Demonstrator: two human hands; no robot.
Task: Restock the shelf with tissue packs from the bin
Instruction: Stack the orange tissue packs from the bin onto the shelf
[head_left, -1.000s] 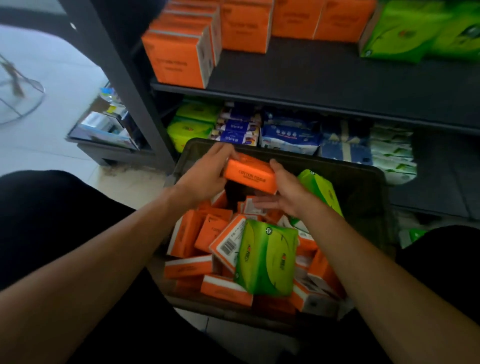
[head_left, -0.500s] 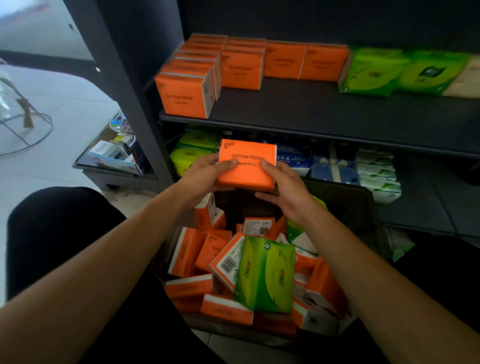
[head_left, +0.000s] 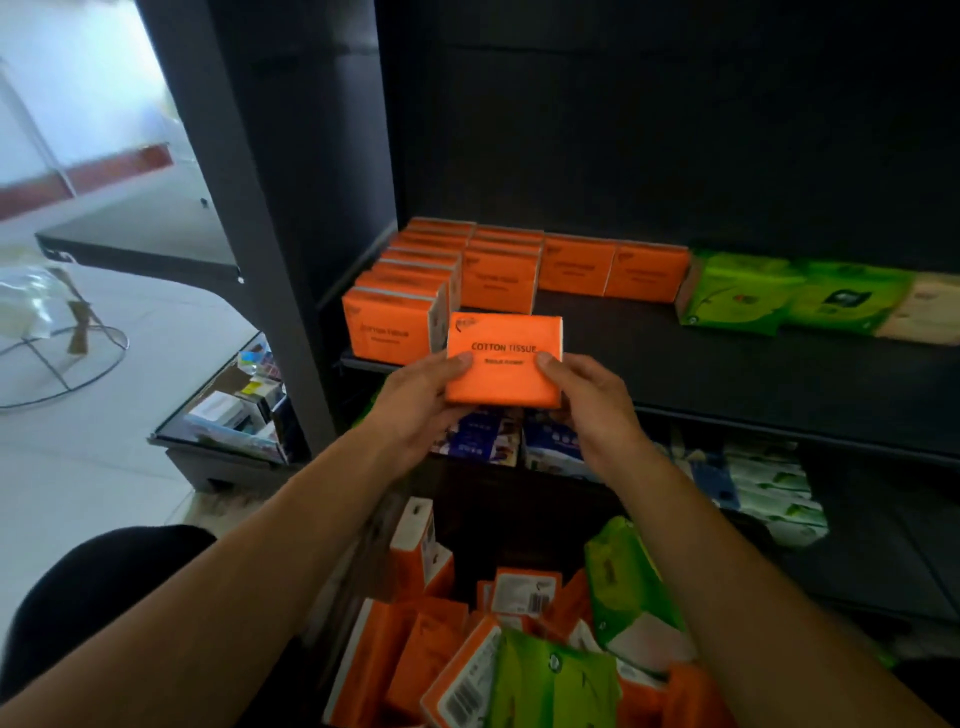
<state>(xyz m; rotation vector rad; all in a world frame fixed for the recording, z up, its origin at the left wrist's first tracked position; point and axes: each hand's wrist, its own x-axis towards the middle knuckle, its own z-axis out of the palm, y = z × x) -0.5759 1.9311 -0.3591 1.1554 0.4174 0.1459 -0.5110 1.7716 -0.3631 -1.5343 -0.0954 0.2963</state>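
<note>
An orange tissue pack (head_left: 503, 340) labelled COTTON TISSUE is held upright in front of the dark shelf (head_left: 727, 374). My left hand (head_left: 415, 400) grips its left side and my right hand (head_left: 592, 400) grips its right side, thumbs on the front face. On the shelf behind it stand rows of orange packs (head_left: 395, 322), with a gap to the right of the front-left row. Below my arms lies the bin's pile of orange packs (head_left: 415, 654) and green packs (head_left: 550, 686); the bin itself is mostly hidden.
Green packs (head_left: 737, 296) and a beige pack (head_left: 924, 317) sit at the shelf's right. The lower shelf holds blue packs (head_left: 550, 447) and white-green packs (head_left: 774, 499). A dark upright post (head_left: 228, 208) borders the shelf at left, a low display case (head_left: 234, 415) beside it.
Both hands have lifted the orange pack out of the bin and up to the level of the shelf's front edge. My view has tilted upward.
</note>
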